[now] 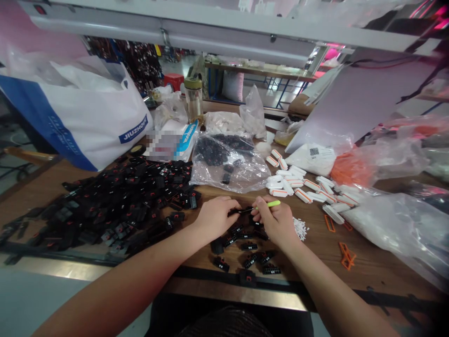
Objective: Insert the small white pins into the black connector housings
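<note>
My left hand is closed around a small black connector near the middle of the table. Pinched in my right hand is a thin tool with a yellow-green handle, its dark tip pointing left toward the connector. Several black connectors lie on the wood just below both hands. Right beside my right hand is a small heap of tiny white pieces. A large pile of black connectors spreads out left of my left hand.
Beyond my hands lies a clear bag of black parts. White housings with orange strips and loose orange frames are on the right, near plastic bags. A bottle and a large white-blue bag stand at the back.
</note>
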Action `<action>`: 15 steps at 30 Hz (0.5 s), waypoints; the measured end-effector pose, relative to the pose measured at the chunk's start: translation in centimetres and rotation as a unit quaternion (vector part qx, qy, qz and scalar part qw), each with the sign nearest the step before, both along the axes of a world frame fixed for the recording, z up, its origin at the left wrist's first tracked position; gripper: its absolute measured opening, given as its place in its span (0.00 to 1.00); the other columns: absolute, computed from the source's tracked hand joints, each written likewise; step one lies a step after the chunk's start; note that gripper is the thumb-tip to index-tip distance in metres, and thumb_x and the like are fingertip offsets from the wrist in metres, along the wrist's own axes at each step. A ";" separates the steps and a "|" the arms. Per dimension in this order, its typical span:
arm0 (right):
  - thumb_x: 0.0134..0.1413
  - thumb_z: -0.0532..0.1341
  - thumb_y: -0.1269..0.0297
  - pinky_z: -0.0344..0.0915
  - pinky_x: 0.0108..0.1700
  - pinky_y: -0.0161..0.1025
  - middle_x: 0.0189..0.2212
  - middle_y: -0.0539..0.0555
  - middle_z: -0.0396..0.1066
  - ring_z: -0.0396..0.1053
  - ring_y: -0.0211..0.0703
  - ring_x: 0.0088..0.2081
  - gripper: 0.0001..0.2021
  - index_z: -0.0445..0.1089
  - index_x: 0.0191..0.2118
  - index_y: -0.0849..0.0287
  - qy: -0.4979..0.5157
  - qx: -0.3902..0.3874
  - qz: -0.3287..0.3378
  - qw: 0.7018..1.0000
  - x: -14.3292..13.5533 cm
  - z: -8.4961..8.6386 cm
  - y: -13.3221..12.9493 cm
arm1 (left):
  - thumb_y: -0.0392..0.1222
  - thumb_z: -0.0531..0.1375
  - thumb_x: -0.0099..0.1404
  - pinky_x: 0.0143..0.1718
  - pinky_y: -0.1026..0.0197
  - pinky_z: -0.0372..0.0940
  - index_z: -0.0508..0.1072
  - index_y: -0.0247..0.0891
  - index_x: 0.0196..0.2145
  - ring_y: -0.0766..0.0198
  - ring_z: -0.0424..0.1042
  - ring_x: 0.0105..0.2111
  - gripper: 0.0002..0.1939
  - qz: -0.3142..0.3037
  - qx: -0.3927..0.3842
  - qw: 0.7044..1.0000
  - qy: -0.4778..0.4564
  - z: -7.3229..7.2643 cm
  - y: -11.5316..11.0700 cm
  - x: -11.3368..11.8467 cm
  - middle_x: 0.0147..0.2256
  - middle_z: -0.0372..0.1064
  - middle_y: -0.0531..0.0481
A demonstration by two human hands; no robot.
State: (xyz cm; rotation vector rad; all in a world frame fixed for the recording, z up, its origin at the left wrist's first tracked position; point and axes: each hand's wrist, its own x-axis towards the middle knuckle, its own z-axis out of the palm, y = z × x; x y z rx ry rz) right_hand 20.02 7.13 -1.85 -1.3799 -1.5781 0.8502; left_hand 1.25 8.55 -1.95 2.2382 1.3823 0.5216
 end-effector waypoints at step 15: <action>0.62 0.56 0.45 0.69 0.23 0.34 0.23 0.53 0.74 0.72 0.39 0.21 0.22 0.73 0.31 0.60 0.016 0.018 -0.014 1.000 -0.5 0.1 -0.6 | 0.38 0.62 0.63 0.38 0.59 0.66 0.78 0.45 0.42 0.59 0.74 0.38 0.10 -0.004 0.006 1.000 0.001 -0.2 0.0 -0.1 0.38 0.75 0.52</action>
